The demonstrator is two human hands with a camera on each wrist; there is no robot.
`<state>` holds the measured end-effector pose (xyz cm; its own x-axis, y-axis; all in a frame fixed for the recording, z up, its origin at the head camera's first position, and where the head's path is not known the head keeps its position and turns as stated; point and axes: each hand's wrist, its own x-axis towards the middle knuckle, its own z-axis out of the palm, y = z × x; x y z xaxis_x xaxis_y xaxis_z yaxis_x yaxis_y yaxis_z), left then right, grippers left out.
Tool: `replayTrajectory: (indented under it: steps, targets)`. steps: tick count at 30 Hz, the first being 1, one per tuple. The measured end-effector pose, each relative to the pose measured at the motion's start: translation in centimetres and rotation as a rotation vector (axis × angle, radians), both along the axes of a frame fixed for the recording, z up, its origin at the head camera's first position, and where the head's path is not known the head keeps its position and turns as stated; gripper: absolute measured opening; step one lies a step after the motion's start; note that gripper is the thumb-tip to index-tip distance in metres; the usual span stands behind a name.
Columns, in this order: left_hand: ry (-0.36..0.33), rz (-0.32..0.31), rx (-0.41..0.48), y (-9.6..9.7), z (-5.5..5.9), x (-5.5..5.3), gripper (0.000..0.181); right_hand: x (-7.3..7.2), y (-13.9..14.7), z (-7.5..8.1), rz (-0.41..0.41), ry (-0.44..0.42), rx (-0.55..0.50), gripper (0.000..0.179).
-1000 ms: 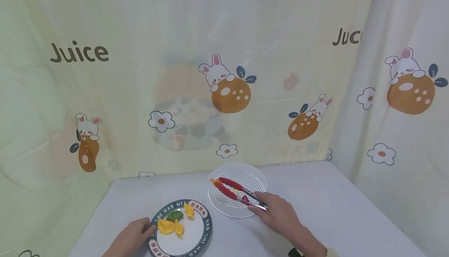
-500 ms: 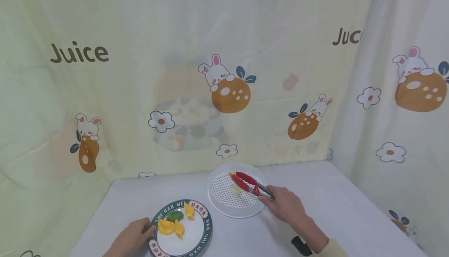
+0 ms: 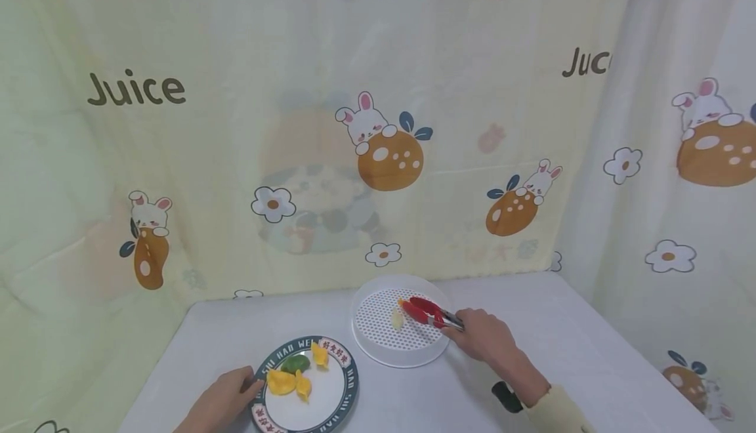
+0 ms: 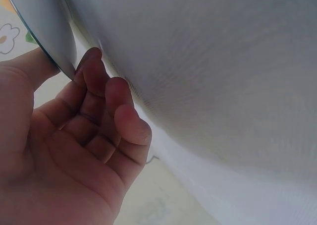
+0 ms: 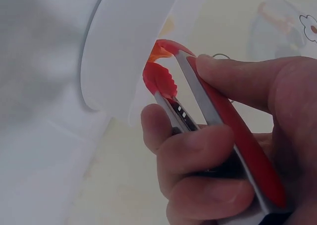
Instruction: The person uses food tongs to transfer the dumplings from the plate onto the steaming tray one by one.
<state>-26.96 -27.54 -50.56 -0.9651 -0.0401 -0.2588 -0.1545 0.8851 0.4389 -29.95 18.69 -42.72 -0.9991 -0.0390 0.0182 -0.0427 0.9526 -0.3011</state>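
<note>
My right hand grips a pair of tongs with red tips, fingers curled round the handles. An orange dumpling-like piece sits between the tips, partly hidden by the white rim. Beneath them is a round white perforated tray, where a pale dumpling-like piece lies left of the tongs. My left hand holds the left rim of a plate, thumb over the edge and fingers under it in the left wrist view. On the plate lie yellow dumpling-like pieces and a green one.
Both dishes stand on a white-covered table, the tray behind and right of the plate. A printed curtain rises along the table's back edge, with more curtain at both sides. A dark band shows beneath my right wrist.
My right hand and the tongs have shifted right over the tray, the orange piece still at their tips. The pale piece now shows more fully. My left hand and the plate stay put.
</note>
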Motion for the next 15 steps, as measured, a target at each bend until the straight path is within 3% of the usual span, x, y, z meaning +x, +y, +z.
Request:
replayTrajectory:
  steps: [6,11,15]
  targets:
    - [-0.013,0.014,0.003,0.1,-0.07,-0.06,0.04,-0.59,-0.12,0.28,-0.003,-0.037,0.034,0.038]
    - [-0.013,0.015,-0.02,-0.03,-0.11,-0.16,0.051,-0.63,-0.27,0.57,-0.011,-0.059,0.037,0.039]
    - [-0.011,0.019,-0.011,0.11,-0.06,-0.06,0.042,-0.58,-0.33,0.6,-0.011,-0.062,0.047,0.04]
